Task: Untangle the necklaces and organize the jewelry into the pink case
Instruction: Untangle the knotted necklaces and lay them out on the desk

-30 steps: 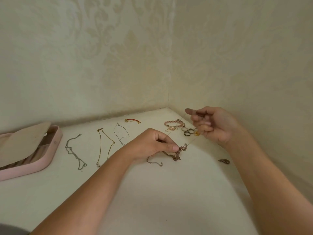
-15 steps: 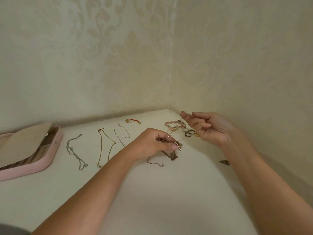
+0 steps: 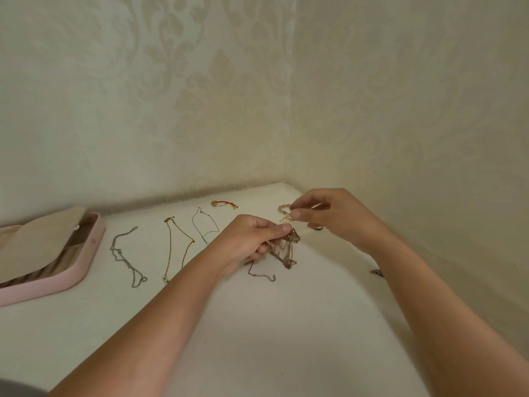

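Note:
My left hand [image 3: 252,239] pinches a tangled clump of chains [image 3: 286,250] just above the white tabletop; one loose end with a clasp trails onto the surface [image 3: 262,275]. My right hand [image 3: 329,214] is close beside it, thumb and fingers pinching at the top of the tangle. Laid out to the left are a grey chain [image 3: 126,257], a gold chain [image 3: 174,247] and a thin wire necklace [image 3: 204,224]. The pink case [image 3: 86,270] lies open at the far left, its beige flap partly covering the inside.
A red cord bracelet [image 3: 224,204] lies near the back wall. A pink bead bracelet [image 3: 283,209] and rings [image 3: 317,227] are mostly hidden behind my right hand. A small dark piece [image 3: 377,272] sits by the right wall. Walls close the corner at back and right.
My right hand has moved left from over the rings toward my left hand, and its fingers have closed onto the tangle. My left hand has lifted the clump slightly.

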Demonstrator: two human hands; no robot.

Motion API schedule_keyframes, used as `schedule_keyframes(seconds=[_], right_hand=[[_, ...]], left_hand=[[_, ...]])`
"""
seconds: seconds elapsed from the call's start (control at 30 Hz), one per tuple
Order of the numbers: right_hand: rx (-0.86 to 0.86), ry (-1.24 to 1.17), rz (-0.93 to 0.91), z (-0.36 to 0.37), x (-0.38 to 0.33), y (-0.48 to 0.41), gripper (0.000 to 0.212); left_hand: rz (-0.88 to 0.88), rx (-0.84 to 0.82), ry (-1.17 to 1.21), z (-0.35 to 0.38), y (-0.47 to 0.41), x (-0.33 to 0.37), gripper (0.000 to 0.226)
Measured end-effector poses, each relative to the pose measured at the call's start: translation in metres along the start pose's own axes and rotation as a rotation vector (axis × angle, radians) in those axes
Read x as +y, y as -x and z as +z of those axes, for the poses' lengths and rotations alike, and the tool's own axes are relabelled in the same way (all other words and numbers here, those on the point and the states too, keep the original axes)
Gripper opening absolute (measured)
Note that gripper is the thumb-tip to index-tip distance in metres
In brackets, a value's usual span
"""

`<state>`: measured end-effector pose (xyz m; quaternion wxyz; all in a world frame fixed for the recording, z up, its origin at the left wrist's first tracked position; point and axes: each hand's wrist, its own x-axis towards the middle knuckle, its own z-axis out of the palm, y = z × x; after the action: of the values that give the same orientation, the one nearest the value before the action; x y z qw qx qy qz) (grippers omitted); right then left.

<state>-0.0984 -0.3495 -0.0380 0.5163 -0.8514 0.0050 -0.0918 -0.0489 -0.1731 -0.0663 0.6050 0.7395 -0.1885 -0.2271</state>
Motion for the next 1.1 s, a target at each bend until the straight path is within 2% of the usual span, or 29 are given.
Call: schedule_keyframes(seconds=[0.07, 0.17, 0.27, 0.43, 0.57, 0.73, 0.83, 0.97, 1.1], right_hand=[[-0.102, 0.032, -0.018, 0.001, -0.001, 0.002, 0.011], [-0.093, 0.176, -0.026, 0.002, 0.001, 0.001, 0.011], [-0.061, 0.163, -0.040, -0.001, 0.001, 0.001, 0.014], [-0.106, 0.080, -0.071, 0.001, 0.000, 0.001, 0.009], [-0.096, 0.096, -0.052, -0.001, 0.000, 0.001, 0.008], [-0.144, -0.093, -0.009, -0.008, -0.002, 0.003, 0.007], [-0.157, -0.205, 0.041, -0.012, -0.001, 0.003, 0.007], [-0.171, -0.372, 0.035, -0.008, 0.001, 0.001, 0.005], [-0.139, -0.437, -0.002, -0.004, -0.001, 0.001, 0.023]], left_hand=[[0.020, 0.001, 0.032, 0.000, -0.002, -0.002, 0.025], [0.044, 0.022, 0.002, 0.001, -0.002, -0.004, 0.026], [0.054, 0.062, -0.008, 0.001, -0.001, -0.002, 0.018], [0.103, 0.062, -0.071, -0.001, 0.001, 0.003, 0.032], [0.106, 0.068, -0.059, -0.001, 0.001, 0.003, 0.031], [0.115, 0.061, -0.103, -0.004, 0.002, 0.006, 0.012], [0.111, 0.051, -0.109, -0.005, 0.001, 0.007, 0.011], [0.101, 0.046, 0.100, -0.002, 0.001, 0.009, 0.019], [0.096, -0.002, 0.419, -0.002, 0.003, 0.014, 0.034]])
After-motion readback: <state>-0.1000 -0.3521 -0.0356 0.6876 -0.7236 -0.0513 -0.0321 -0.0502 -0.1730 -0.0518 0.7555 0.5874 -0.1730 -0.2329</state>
